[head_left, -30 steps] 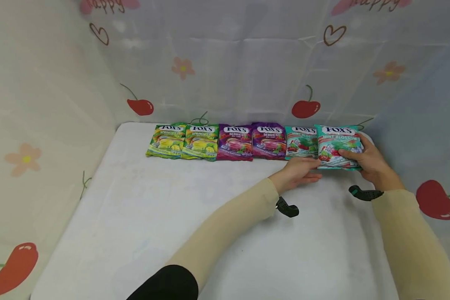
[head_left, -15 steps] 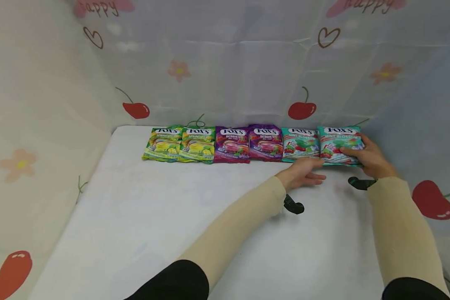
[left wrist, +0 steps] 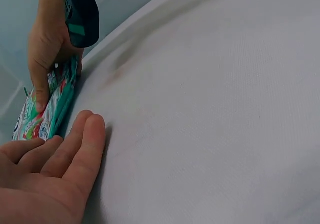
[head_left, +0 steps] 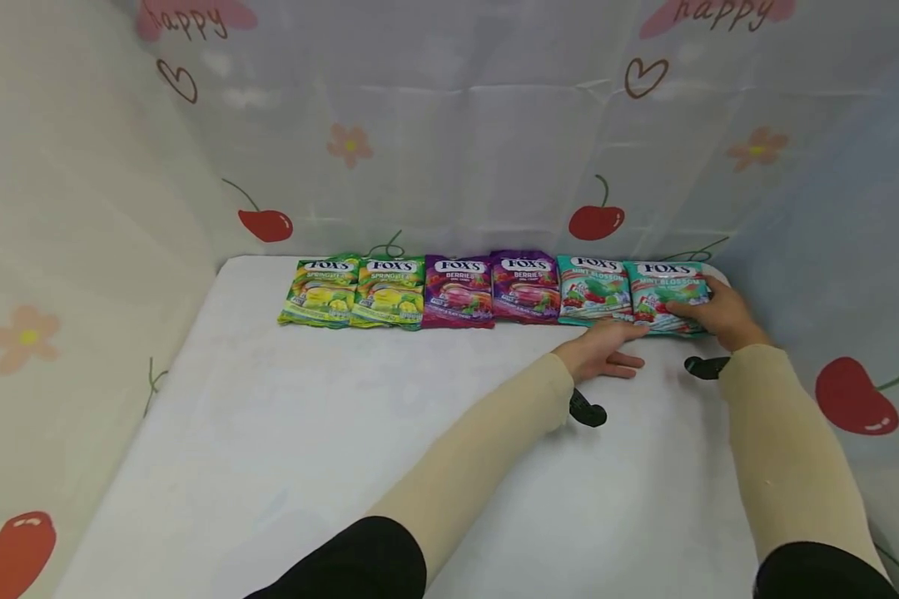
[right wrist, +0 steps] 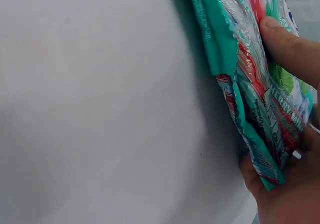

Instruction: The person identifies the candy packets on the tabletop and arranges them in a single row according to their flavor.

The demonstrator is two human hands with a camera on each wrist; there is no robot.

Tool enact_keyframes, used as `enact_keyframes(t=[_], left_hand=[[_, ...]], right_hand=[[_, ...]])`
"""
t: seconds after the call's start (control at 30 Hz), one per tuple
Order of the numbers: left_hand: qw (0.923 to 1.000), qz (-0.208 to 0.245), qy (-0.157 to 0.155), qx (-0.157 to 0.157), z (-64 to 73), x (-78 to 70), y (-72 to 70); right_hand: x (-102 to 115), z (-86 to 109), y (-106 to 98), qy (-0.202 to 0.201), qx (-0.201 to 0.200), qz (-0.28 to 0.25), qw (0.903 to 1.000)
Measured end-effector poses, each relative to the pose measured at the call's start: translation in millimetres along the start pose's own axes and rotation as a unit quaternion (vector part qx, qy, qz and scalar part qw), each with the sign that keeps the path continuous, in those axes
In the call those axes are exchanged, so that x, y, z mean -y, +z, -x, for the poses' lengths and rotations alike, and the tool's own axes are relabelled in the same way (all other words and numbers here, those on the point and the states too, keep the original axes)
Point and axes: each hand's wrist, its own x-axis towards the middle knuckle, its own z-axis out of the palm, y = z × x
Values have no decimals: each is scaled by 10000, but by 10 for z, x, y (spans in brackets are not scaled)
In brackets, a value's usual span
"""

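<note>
My right hand grips the rightmost teal mint candy bag by its right side. In the right wrist view the thumb lies on the bag's front, with the other fingers round its far edge and underside. My left hand has its fingers extended at the lower edges of the two teal bags. The left wrist view shows these fingers nearly straight and holding nothing. Another teal mint candy bag lies directly left of the gripped one.
Further left in the same row lie two purple berry candy bags and two yellow-green candy bags. The row runs along the back of the white table, against a printed curtain with cherries and flowers.
My right hand has lowered the rightmost mint bag into the row and brought it against its neighbour. My left hand stays near the lower edges of the teal bags.
</note>
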Motion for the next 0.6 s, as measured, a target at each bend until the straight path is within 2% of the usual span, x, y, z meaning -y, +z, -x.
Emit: enact_keyframes(t=[0.1,0.2,0.27,0.43,0.6], left_hand=[[10000,-22,-10,37,-19,5,-28],[9999,-43,8,98,-39,11,-63],[9999,-68,40,143,-45,11,-81],[9996,-71,198,179,-22,28,-111],[9989,-316,345,102,56,62,-123]], right_hand=[[24,19,9,97,-46,414,9991],[69,41,18,276,-57,593,9978],[102,51,20,231,-87,765,9968],[206,93,35,-452,-426,1156,9914],[378,201,123,-983,-611,852,9896]])
